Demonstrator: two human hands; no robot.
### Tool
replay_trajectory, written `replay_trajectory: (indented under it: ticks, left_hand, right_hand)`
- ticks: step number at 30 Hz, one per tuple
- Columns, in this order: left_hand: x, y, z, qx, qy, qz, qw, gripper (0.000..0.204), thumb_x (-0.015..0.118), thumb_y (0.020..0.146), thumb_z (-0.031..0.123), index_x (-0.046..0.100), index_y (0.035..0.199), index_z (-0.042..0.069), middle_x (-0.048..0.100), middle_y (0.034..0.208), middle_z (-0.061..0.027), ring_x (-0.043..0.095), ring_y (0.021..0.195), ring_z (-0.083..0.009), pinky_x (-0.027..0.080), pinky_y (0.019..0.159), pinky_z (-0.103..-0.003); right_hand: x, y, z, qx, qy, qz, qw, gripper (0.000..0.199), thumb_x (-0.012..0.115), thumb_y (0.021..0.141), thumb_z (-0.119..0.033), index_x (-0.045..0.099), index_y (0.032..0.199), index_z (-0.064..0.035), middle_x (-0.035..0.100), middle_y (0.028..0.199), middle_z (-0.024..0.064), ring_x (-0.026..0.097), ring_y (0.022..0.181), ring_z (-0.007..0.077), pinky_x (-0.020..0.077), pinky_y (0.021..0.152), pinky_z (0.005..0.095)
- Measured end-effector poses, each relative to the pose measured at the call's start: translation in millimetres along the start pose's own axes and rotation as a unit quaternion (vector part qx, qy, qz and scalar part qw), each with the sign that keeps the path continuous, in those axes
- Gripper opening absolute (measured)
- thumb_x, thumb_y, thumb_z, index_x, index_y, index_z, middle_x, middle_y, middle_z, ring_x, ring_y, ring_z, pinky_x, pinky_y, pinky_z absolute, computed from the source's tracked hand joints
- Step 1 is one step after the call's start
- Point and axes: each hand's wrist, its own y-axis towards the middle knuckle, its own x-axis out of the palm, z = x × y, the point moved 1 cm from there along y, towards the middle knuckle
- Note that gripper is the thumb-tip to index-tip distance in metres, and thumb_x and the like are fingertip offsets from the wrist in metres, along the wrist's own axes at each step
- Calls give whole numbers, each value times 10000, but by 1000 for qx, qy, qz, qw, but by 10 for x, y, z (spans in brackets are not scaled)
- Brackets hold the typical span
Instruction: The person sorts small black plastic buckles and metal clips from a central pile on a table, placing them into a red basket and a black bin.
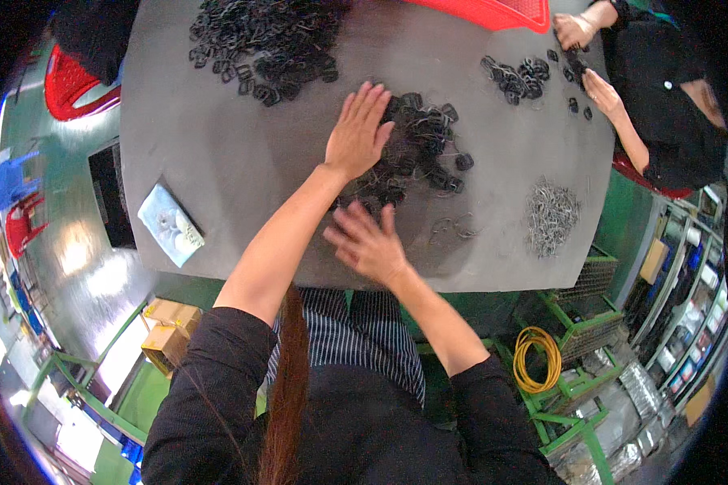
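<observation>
A loose heap of small black plastic parts point(429, 133), with thin metal wires showing among them, lies on the grey table in front of me. My left hand point(359, 133) rests along the heap's left side, fingers stretched out and close together, palm down. At the near end of the heap is my right hand point(370, 244), its fingers spread and bent slightly, close to or touching the lowest parts. Neither hand shows anything gripped. A few bent wire pieces point(453, 230) lie right of my right hand.
A larger pile of black parts point(271, 40) covers the table's far left. A red basket point(493, 10) stands at the far edge. Wire pins point(552, 217) lie at right, a light blue packet point(171, 225) at left. A co-worker's hands point(603, 95) handle black parts at far right.
</observation>
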Motion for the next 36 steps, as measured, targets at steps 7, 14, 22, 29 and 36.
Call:
replay_trajectory:
  ticks: [7, 14, 22, 29, 36]
  left_hand:
    - [332, 285, 480, 77, -157, -20, 984, 411, 569, 845, 186, 476, 1225, 61, 462, 1287, -124, 411, 1208, -304, 328, 1010, -409]
    - [233, 531, 670, -143, -329, -128, 924, 136, 633, 791, 62, 606, 921, 31, 634, 932, -66, 596, 846, -175, 473, 760, -290]
    - [136, 993, 622, -18, -221, -243, 944, 227, 608, 816, 234, 642, 903, 27, 652, 849, -105, 628, 798, -204, 477, 751, -301]
    - [829, 1509, 946, -33, 68, -84, 994, 350, 703, 707, 320, 609, 907, 49, 598, 966, -134, 553, 1000, -314, 478, 798, -426]
    - [794, 1489, 738, -155, -345, -255, 890, 364, 685, 775, 227, 580, 1074, 48, 604, 956, -59, 598, 874, -190, 497, 745, -321]
  right_hand:
    - [-650, 189, 1463, 200, -48, 180, 962, 284, 655, 753, -219, 598, 1031, -215, 403, 1324, 86, 345, 1238, 328, 292, 978, 533]
    - [-1158, 115, 1776, 448, 471, 325, 687, 202, 624, 809, -67, 621, 1008, -99, 612, 944, 32, 571, 705, 127, 489, 549, 238]
    - [-1434, -98, 1682, 464, 526, 340, 626, 171, 628, 832, -111, 635, 992, -51, 627, 835, 5, 553, 693, 60, 455, 544, 211]
    - [-1420, -180, 1588, 436, 561, 269, 650, 204, 537, 858, -35, 623, 1043, -31, 652, 921, 39, 596, 839, 100, 469, 767, 236]
    - [-1458, -283, 1591, 390, 572, 199, 694, 243, 555, 824, -31, 627, 1055, -42, 654, 1021, 68, 603, 934, 138, 454, 845, 262]
